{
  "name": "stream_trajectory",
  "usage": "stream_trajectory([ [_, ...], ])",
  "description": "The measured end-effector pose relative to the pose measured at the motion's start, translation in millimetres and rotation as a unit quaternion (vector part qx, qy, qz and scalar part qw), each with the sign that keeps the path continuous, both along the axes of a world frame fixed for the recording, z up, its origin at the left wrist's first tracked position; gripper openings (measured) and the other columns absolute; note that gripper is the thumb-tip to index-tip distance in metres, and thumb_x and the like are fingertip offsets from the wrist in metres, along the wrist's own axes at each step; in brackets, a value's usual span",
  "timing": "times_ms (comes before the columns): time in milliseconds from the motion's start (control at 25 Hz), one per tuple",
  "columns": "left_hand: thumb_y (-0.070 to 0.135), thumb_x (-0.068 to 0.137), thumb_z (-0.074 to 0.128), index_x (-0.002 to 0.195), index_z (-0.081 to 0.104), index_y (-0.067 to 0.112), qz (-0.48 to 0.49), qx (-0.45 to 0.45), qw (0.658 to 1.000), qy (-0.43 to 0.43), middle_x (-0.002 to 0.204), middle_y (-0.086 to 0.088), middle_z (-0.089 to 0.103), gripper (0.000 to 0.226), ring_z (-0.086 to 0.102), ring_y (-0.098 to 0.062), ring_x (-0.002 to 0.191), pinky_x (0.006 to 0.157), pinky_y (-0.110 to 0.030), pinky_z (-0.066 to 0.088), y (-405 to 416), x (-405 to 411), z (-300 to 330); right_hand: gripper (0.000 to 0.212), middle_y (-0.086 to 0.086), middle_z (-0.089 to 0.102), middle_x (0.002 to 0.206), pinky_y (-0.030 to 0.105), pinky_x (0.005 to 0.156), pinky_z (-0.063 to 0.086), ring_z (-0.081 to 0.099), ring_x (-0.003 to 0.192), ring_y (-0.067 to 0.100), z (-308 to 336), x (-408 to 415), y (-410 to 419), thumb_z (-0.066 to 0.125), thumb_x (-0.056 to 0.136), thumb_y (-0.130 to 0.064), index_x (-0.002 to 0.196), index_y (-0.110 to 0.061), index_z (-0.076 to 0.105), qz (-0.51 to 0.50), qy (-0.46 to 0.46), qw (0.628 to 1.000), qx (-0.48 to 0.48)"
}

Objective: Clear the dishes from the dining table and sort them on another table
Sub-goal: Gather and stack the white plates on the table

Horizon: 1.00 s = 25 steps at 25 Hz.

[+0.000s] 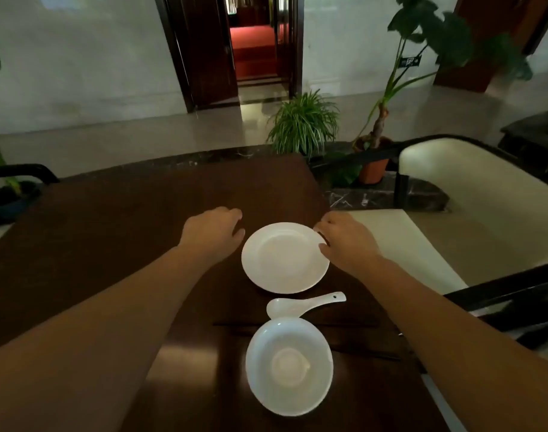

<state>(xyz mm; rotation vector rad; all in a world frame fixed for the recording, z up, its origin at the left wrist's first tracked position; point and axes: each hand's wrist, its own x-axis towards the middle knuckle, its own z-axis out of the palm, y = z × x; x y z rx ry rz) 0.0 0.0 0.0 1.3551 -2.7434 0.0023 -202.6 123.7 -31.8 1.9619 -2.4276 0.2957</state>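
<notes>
- Three white pieces line up on the dark desk (110, 232): bowl (289, 366) nearest, soup spoon (300, 304), then plate (284, 257).
- Right hand (347, 241) pinches the plate's right rim.
- Left hand (215, 233), fingers loosely curled, holds nothing just beside its left rim.
- Best lift it level, two-handed.

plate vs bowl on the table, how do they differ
The plate is shallow and flat; the bowl is deep with steep walls. The plate lies farther from the person, past the spoon; the bowl sits nearest. The right hand touches the plate's rim and the left hand hovers beside it; no hand is at the bowl. Both are plain white, upright and look empty.
</notes>
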Motion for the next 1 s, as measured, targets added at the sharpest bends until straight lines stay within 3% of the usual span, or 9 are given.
stream_trajectory([
  [80, 0.041, 0.091, 0.046, 0.130, 0.043, 0.023, 0.024, -0.021, 0.999, -0.009, 0.124, -0.003, 0.054, 0.043, 0.057, -0.020, 0.103, 0.076, -0.034, 0.049, -5.2, -4.3, -22.1, 0.044, 0.006, 0.042, 0.139, 0.038, 0.094, 0.043, 0.038, 0.126, 0.024, -16.4, -4.1, -6.3, 0.055, 0.087, -0.024, 0.130, -0.020, 0.047, -0.017, 0.021, 1.000, -0.003],
  [240, 0.050, 0.088, 0.047, 0.138, 0.034, 0.020, 0.104, 0.055, 0.992, -0.033, 0.141, -0.006, 0.044, 0.060, 0.048, -0.024, 0.123, 0.092, -0.040, 0.045, -6.0, -3.4, -68.3, 0.047, 0.007, 0.027, 0.151, 0.043, 0.105, 0.035, 0.023, 0.137, 0.026, -43.7, -10.0, -10.3, 0.047, 0.092, -0.024, 0.138, -0.021, 0.037, -0.049, -0.021, 0.998, 0.033],
  [400, 0.040, 0.088, 0.051, 0.123, 0.050, 0.014, 0.053, 0.075, 0.996, 0.020, 0.120, -0.009, 0.056, 0.043, 0.054, -0.024, 0.106, 0.085, -0.038, 0.046, -4.2, -1.3, -79.6, 0.041, 0.016, 0.048, 0.134, 0.039, 0.101, 0.038, 0.043, 0.122, 0.030, -45.8, -10.2, -15.0, 0.037, 0.094, -0.015, 0.134, -0.018, 0.047, -0.037, -0.071, 0.995, 0.055],
  [520, 0.019, 0.088, 0.054, 0.127, 0.050, 0.008, 0.043, 0.113, 0.988, 0.097, 0.126, -0.015, 0.054, 0.041, 0.052, -0.029, 0.112, 0.091, -0.036, 0.042, 2.3, -11.9, -77.3, 0.040, 0.015, 0.056, 0.127, 0.035, 0.097, 0.042, 0.052, 0.113, 0.030, -45.4, -5.1, -17.6, 0.038, 0.093, -0.008, 0.129, -0.017, 0.054, -0.063, -0.137, 0.988, 0.035],
  [560, 0.013, 0.086, 0.056, 0.128, 0.049, 0.007, 0.075, 0.145, 0.976, 0.142, 0.128, -0.015, 0.054, 0.043, 0.051, -0.029, 0.115, 0.092, -0.034, 0.041, 3.8, -14.4, -76.1, 0.039, 0.013, 0.055, 0.129, 0.034, 0.098, 0.042, 0.052, 0.115, 0.029, -44.7, -3.4, -19.0, 0.041, 0.093, -0.007, 0.127, -0.018, 0.056, -0.086, -0.169, 0.982, 0.025],
  [640, 0.003, 0.082, 0.060, 0.124, 0.052, 0.007, 0.173, 0.242, 0.922, 0.247, 0.124, -0.014, 0.055, 0.044, 0.051, -0.030, 0.116, 0.093, -0.036, 0.043, 4.1, -15.5, -75.3, 0.036, 0.009, 0.054, 0.132, 0.032, 0.098, 0.042, 0.052, 0.117, 0.027, -42.9, -0.9, -21.1, 0.049, 0.090, -0.005, 0.122, -0.018, 0.059, -0.134, -0.219, 0.966, 0.007],
  [720, -0.004, 0.080, 0.060, 0.105, 0.062, 0.007, 0.249, 0.306, 0.861, 0.321, 0.108, -0.012, 0.060, 0.028, 0.054, -0.029, 0.103, 0.082, -0.037, 0.050, 5.5, -9.5, -74.4, 0.036, 0.008, 0.057, 0.129, 0.031, 0.099, 0.041, 0.053, 0.117, 0.025, -39.2, 1.8, -20.8, 0.054, 0.086, -0.002, 0.119, -0.016, 0.061, -0.156, -0.251, 0.955, -0.019],
  [840, -0.007, 0.081, 0.059, 0.113, 0.060, 0.006, 0.310, 0.334, 0.798, 0.394, 0.121, -0.014, 0.056, 0.035, 0.054, -0.029, 0.108, 0.070, -0.033, 0.048, 9.0, 3.2, -64.1, 0.032, 0.008, 0.062, 0.122, 0.029, 0.096, 0.042, 0.056, 0.111, 0.022, -25.9, 12.3, -20.4, 0.057, 0.084, -0.002, 0.112, -0.013, 0.066, -0.164, -0.286, 0.942, -0.056],
  [1000, -0.007, 0.080, 0.059, 0.116, 0.059, 0.007, 0.319, 0.336, 0.753, 0.467, 0.126, -0.013, 0.055, 0.038, 0.053, -0.029, 0.115, 0.078, -0.036, 0.052, 8.4, 26.1, -26.6, 0.032, 0.010, 0.063, 0.119, 0.030, 0.090, 0.046, 0.058, 0.107, 0.021, 7.2, 32.2, -25.3, 0.060, 0.083, -0.002, 0.113, -0.009, 0.064, -0.150, -0.341, 0.923, -0.099],
])
